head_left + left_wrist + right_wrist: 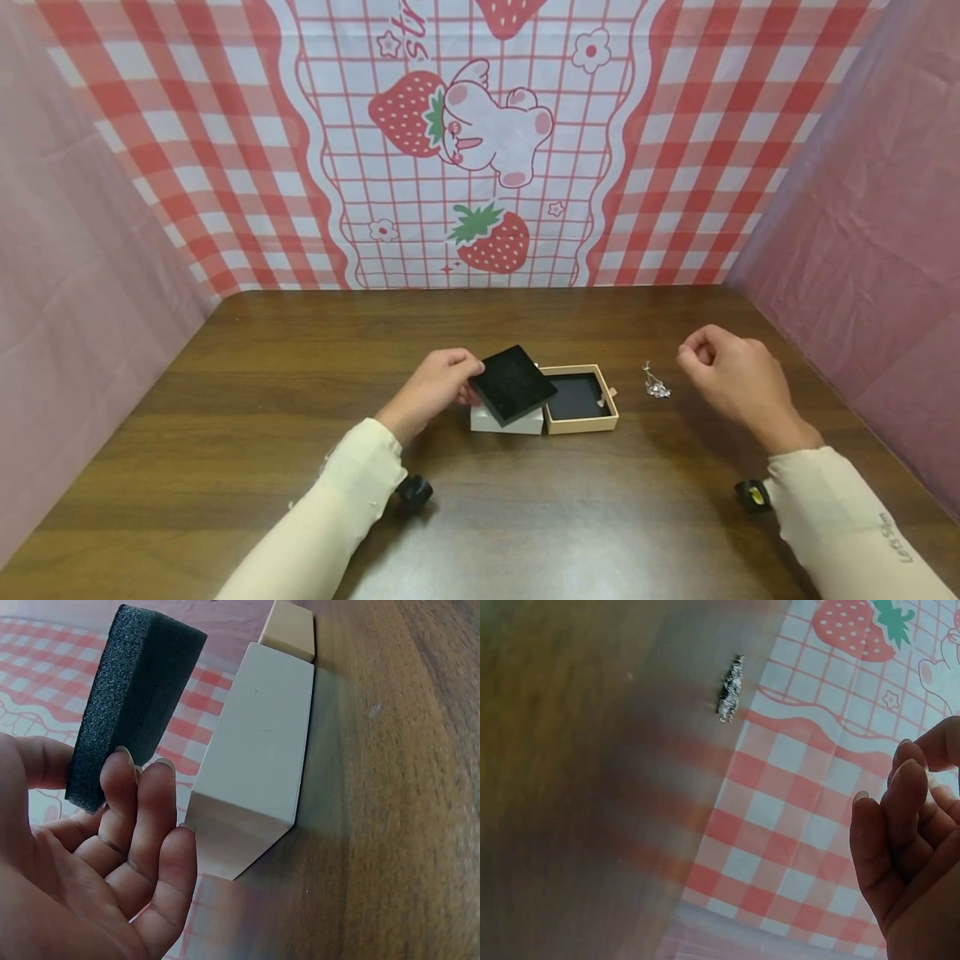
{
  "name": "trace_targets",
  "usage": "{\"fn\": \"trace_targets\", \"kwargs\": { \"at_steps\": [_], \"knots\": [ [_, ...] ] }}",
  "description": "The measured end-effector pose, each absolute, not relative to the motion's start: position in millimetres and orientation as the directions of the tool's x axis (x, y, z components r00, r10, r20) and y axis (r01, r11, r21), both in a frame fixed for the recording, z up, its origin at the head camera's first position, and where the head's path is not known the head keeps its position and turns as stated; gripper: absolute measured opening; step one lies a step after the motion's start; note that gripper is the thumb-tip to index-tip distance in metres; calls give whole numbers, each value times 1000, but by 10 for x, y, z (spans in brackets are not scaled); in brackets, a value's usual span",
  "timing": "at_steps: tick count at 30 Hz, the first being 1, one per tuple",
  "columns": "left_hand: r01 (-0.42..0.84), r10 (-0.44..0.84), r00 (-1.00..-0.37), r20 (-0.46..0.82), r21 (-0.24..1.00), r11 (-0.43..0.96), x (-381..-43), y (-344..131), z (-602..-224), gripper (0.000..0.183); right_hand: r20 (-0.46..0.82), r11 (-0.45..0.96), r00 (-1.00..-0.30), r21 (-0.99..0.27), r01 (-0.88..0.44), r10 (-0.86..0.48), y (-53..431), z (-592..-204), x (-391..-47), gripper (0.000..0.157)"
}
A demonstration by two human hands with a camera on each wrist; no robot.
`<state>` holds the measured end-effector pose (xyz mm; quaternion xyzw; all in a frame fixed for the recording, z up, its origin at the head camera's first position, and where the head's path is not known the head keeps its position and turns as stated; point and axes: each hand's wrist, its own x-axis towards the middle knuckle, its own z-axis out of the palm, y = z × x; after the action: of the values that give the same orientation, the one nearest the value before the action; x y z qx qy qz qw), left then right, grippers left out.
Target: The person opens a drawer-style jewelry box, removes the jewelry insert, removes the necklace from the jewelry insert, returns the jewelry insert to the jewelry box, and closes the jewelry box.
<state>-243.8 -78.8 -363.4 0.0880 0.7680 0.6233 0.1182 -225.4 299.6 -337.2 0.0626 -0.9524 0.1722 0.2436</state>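
Note:
My left hand pinches a square black foam pad by one edge, between thumb and fingers. The pad is tilted over a white box and overlaps its top in the head view. Its rough foam side shows in the left wrist view. Beside the white box lies an open tan box tray with a black inside and a small ribbon tab. A small silver piece of jewellery lies on the table further right. My right hand hovers right of it, fingers loosely curled, with nothing visible in them.
The boxes and jewellery rest on a brown wooden table. A red and white strawberry-print cloth hangs at its far edge. Pink cloths hang at both sides. Dark wrist cameras sit under both sleeves.

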Motion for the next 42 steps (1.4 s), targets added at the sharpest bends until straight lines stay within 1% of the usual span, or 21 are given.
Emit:
{"fn": "trace_targets", "kwargs": {
  "at_steps": [9, 19, 30, 42],
  "knots": [
    [-12, 284, -956, -73, 978, 211, -2426, -779, -3637, 21, 456, 931, -887, -290, -221, -68, 2933, -3445, -2234, 9],
    [-13, 280, -957, -75, 976, 217, -2416, -782, -3645, 20, 411, 937, -909, -288, -199, -66, 2839, -3469, -2219, 7],
    [-11, 285, -956, -74, 976, 218, -2434, -794, -3650, 21, 430, 933, -893, -248, -259, -134, 2787, -3495, -2210, 9],
    [-6, 250, -966, -66, 972, 233, -2427, -783, -3622, 21, 411, 921, -887, -220, -321, -211, 2643, -3509, -2209, 8]
  ]
}}
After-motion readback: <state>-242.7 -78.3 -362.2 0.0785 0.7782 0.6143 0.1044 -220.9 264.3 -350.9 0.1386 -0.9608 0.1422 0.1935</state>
